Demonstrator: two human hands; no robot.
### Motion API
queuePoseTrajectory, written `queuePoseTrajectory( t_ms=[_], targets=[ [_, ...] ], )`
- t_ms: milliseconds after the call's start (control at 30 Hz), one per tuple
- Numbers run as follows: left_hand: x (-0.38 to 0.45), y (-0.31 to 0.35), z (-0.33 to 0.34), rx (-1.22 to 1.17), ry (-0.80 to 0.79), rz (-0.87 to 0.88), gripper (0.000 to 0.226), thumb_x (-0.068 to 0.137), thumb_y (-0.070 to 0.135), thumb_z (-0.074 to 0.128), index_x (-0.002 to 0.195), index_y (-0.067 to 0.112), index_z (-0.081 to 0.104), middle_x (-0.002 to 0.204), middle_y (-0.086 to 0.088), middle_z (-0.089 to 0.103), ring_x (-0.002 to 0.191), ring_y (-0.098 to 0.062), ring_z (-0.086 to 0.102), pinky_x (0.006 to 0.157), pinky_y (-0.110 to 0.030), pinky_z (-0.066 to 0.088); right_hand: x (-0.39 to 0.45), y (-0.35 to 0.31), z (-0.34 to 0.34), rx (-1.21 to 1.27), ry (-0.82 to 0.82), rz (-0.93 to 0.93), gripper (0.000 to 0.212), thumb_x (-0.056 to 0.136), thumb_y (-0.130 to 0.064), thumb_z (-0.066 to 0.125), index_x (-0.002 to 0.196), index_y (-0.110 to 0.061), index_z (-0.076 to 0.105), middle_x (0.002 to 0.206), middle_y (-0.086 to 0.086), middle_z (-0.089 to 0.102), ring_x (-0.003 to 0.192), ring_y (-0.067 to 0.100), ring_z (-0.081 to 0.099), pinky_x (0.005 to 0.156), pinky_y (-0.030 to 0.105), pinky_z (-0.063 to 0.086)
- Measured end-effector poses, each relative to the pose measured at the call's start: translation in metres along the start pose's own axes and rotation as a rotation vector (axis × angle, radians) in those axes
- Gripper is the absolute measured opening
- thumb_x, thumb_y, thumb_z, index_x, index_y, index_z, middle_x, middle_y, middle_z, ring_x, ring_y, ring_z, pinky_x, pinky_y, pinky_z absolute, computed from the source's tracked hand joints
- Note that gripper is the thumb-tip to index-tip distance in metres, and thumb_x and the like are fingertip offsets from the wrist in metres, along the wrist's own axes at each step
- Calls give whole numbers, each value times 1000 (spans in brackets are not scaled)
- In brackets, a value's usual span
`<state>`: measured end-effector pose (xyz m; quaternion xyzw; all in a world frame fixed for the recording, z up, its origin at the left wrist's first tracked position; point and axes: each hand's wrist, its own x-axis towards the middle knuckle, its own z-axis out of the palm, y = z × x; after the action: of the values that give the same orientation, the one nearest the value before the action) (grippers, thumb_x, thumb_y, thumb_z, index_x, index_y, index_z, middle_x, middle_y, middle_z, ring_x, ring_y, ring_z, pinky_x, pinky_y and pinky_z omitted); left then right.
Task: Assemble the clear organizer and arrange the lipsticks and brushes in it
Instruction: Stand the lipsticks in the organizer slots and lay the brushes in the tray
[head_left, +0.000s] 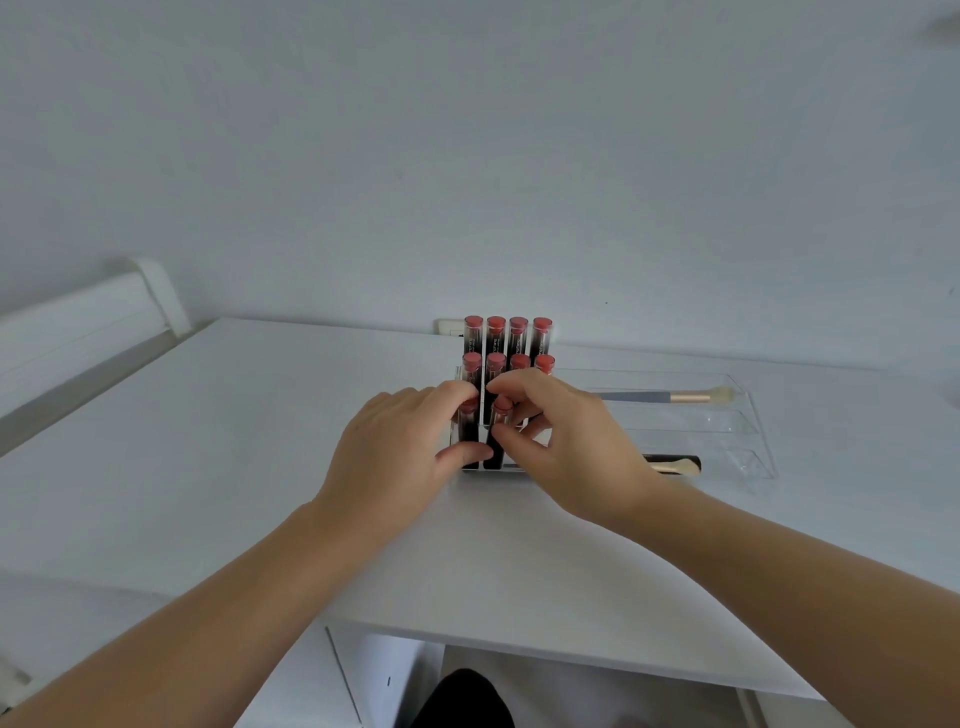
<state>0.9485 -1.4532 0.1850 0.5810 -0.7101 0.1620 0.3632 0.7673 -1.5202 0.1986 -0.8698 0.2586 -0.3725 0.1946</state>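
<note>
A clear organizer (748, 415) stands on the white table, its left part a tiered rack. Several dark lipsticks with red tops (506, 328) stand upright in the back and middle rows. In the front row, my left hand (400, 452) is closed around the leftmost lipstick (467, 434). My right hand (566, 447) pinches the lipstick beside it (500, 415) between thumb and forefinger. One brush with a grey handle and pale bristles (670, 397) lies in a rear tray on the right. A second brush (675, 466) lies in the front tray, partly hidden by my right wrist.
The white table (208, 441) meets a plain white wall. A white bed frame (93, 317) stands at the left. The table's front edge runs diagonally near my forearms, with a white drawer unit (332, 675) below it.
</note>
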Motion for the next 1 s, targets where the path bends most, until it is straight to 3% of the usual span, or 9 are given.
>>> queuePoseTrajectory(
  t_ms=[100, 167, 300, 400, 533, 767, 900, 1000],
  targets=[
    [-6, -2, -2, -49, -7, -18, 45, 80, 26, 86, 119, 21, 65, 74, 27, 48, 63, -16, 49, 61, -19, 34, -2, 3, 3, -6, 38, 22, 23, 92, -13, 65, 112, -23, 62, 95, -15, 63, 88, 4, 62, 76, 31, 54],
    [-8, -2, -3, -73, 6, -33, 49, 77, 18, 87, 120, 22, 64, 74, 33, 35, 62, -13, 47, 64, -12, 31, -3, 5, 7, -24, 74, 5, 23, 90, -12, 67, 110, -23, 63, 95, -14, 63, 89, 4, 61, 75, 26, 52],
    [-8, -1, 1, -103, 9, -50, 51, 77, 18, 88, 121, 20, 64, 75, 24, 41, 65, -16, 53, 64, -23, 38, -8, 8, 18, -62, 154, -10, 33, 85, -9, 71, 116, -20, 64, 100, -15, 59, 88, -5, 53, 76, 11, 44],
    [-8, -1, 5, -100, 26, -37, 49, 76, 16, 89, 120, 15, 68, 78, 19, 46, 65, -19, 56, 64, -31, 44, -9, 11, 24, -89, 201, -34, 37, 84, -5, 73, 118, -16, 66, 104, -13, 58, 89, -6, 51, 76, 8, 40],
    [-10, -5, 9, -117, 13, -55, 51, 79, 18, 87, 125, 16, 66, 84, 5, 65, 69, -19, 58, 67, -38, 53, -9, 13, 27, -59, 222, -27, 38, 84, -4, 72, 119, -18, 66, 103, -17, 58, 92, -13, 51, 78, 5, 38],
    [-12, -6, 12, -164, -30, -88, 54, 85, 26, 80, 130, 34, 50, 92, 4, 70, 75, -16, 60, 70, -39, 53, -12, 11, 26, -17, 254, -20, 38, 81, -1, 66, 115, -18, 65, 93, -32, 53, 87, -13, 52, 75, 7, 41],
    [-12, -6, 13, -165, -18, -80, 52, 86, 29, 78, 129, 35, 49, 92, 3, 71, 75, -15, 60, 72, -41, 54, -12, 9, 27, 12, 282, 1, 31, 82, -7, 72, 109, -20, 65, 91, -25, 56, 84, -6, 53, 72, 12, 43],
    [-13, -6, 13, -151, 6, -60, 53, 85, 26, 81, 128, 34, 50, 90, 2, 70, 73, -15, 60, 69, -39, 54, -9, 9, 27, -9, 293, -19, 28, 81, -6, 77, 105, -15, 66, 96, -8, 59, 86, 2, 54, 71, 17, 45]
  ],
)
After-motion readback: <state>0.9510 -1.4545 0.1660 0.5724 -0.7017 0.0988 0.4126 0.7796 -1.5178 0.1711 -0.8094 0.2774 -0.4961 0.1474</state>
